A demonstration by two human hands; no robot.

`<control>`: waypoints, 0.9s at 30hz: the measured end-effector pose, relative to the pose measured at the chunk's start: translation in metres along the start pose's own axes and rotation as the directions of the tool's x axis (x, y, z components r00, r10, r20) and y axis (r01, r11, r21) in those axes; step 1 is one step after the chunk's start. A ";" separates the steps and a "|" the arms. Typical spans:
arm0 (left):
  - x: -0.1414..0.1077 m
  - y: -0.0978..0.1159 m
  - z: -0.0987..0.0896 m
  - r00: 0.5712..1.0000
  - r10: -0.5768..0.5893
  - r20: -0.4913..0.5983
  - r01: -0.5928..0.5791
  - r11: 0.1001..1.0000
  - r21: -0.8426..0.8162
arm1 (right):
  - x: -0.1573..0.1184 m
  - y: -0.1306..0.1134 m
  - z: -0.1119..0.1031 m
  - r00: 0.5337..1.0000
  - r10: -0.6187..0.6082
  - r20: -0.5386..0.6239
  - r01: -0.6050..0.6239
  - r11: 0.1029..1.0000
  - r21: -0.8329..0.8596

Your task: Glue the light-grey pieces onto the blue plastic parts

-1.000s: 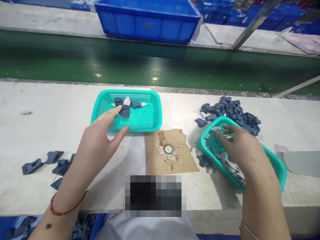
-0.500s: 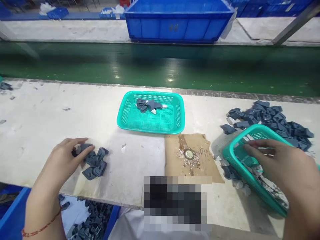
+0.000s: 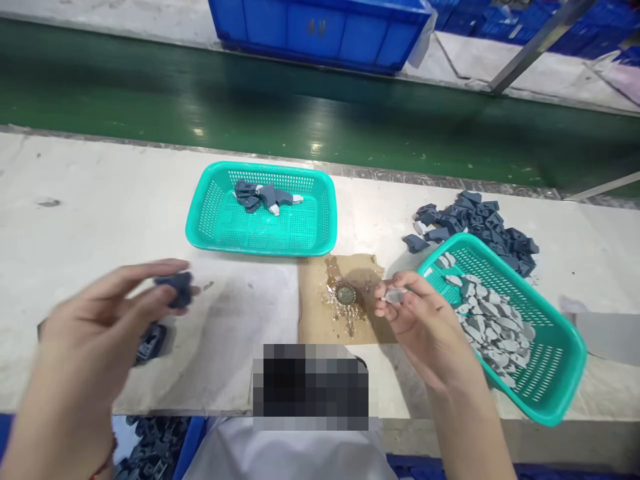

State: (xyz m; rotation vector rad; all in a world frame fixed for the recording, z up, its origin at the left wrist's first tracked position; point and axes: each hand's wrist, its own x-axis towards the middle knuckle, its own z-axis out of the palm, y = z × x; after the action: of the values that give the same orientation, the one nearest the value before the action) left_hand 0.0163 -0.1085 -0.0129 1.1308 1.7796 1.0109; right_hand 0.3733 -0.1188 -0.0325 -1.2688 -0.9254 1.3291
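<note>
In my left hand (image 3: 117, 307) a dark grey-blue plastic part (image 3: 177, 288) is pinched between thumb and fingers, lifted above the table. More dark parts (image 3: 151, 343) lie under that hand, half hidden by it. My right hand (image 3: 425, 320) grips a small pale, flat plastic piece (image 3: 395, 295) with the fingertips. Just left of it, a small round disc (image 3: 346, 294) sits on brown cardboard (image 3: 317, 323), with shiny wet-looking spatter around it. To the right of my right hand stands a green basket (image 3: 563, 340) with many small pale pieces (image 3: 493, 320).
A second green basket (image 3: 200, 230) holds a few dark parts with white ends (image 3: 270, 197). Dark parts are heaped (image 3: 475, 223) at the back right. Beyond the table runs a green strip (image 3: 240, 113), with a blue crate (image 3: 320, 30) behind it. Below the table edge are more dark parts (image 3: 155, 443).
My right hand has come out of the right basket, moving left with a pale piece. My left hand has lifted a dark part from the small pile. The view has tilted down and right.
</note>
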 end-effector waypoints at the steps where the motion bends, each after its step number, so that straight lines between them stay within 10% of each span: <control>1: -0.008 0.008 0.018 0.998 -0.028 0.053 0.031 0.998 -0.059 | 0.000 0.003 0.002 1.000 0.009 0.003 -0.009 1.000 -0.003; 5: -0.028 0.022 0.069 0.947 -0.003 0.322 0.104 0.949 -0.299 | 0.001 0.013 0.005 0.997 0.059 -0.048 -0.062 0.996 -0.064; 11: -0.038 0.011 0.094 0.851 -0.055 0.522 0.287 0.882 -0.374 | 0.001 0.019 0.002 0.994 -0.027 -0.109 0.000 0.971 -0.240; 27: -0.053 0.008 0.113 0.852 -0.099 0.513 0.328 0.866 -0.378 | -0.007 0.019 0.013 0.875 -0.423 0.235 0.456 0.554 -0.696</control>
State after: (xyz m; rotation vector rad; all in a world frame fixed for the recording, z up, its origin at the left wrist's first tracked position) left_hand 0.1369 -0.1318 -0.0382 0.7676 1.1555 0.8513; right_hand 0.3566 -0.1269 -0.0476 -1.4479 -1.8022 0.5517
